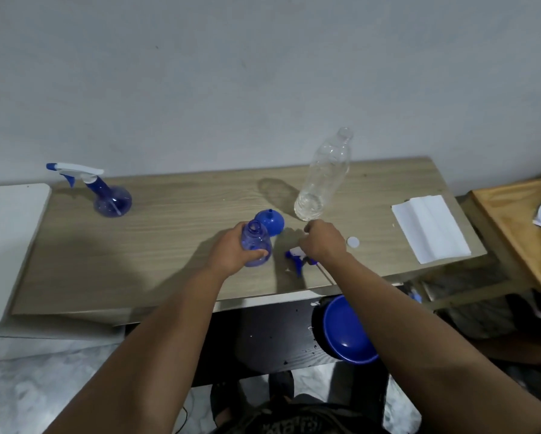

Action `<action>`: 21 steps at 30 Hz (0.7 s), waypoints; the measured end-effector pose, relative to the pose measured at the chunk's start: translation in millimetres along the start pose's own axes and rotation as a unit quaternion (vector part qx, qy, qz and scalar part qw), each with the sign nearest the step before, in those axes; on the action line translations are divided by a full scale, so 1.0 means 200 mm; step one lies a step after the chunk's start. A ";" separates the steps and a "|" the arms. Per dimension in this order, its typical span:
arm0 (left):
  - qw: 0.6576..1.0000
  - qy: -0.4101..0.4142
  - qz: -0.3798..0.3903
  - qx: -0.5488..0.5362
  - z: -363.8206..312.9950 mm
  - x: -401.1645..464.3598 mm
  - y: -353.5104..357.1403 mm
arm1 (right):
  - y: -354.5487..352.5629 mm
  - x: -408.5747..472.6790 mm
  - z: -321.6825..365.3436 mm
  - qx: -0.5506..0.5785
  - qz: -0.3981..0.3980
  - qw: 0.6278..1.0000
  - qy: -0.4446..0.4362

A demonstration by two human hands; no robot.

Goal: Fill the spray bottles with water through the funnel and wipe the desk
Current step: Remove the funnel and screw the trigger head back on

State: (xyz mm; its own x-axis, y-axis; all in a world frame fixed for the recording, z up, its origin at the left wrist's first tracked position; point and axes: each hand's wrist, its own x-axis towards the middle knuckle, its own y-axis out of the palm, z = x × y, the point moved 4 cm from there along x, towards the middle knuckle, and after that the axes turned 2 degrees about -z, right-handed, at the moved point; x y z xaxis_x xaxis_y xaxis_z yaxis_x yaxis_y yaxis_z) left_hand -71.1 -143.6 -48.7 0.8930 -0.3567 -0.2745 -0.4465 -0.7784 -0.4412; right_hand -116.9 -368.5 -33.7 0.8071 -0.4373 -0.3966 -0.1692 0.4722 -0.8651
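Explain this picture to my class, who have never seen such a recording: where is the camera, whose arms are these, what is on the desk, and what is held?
The camera sits on a person's head, looking down at their own arms. The left hand grips an open blue plastic spray bottle. The right hand rests over a loose blue-and-white trigger sprayer; its grip is hidden. On the wooden desk are a blue funnel turned upside down, a clear uncapped water bottle, a white cap, folded white paper towels and another spray bottle, capped.
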 end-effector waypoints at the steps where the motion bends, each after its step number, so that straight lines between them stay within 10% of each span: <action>1: 1.000 -0.002 -0.002 -0.002 0.00 0.00 0.00 | -0.01 -0.01 -0.05 -0.031 0.015 0.999 0.012; 21: 0.999 -0.035 -0.004 0.000 -0.02 -0.11 0.04 | 0.13 -0.08 -0.26 -0.066 0.067 0.996 0.006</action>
State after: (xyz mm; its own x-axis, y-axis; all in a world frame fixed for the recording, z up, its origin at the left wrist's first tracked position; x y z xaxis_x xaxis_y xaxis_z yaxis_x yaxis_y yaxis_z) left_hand -93.9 -142.9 -43.1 0.8903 -0.3136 -0.3302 -0.4397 -0.7807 -0.4440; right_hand -162.6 -389.3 -65.8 0.7654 -0.3864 -0.5146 -0.3492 0.4223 -0.8365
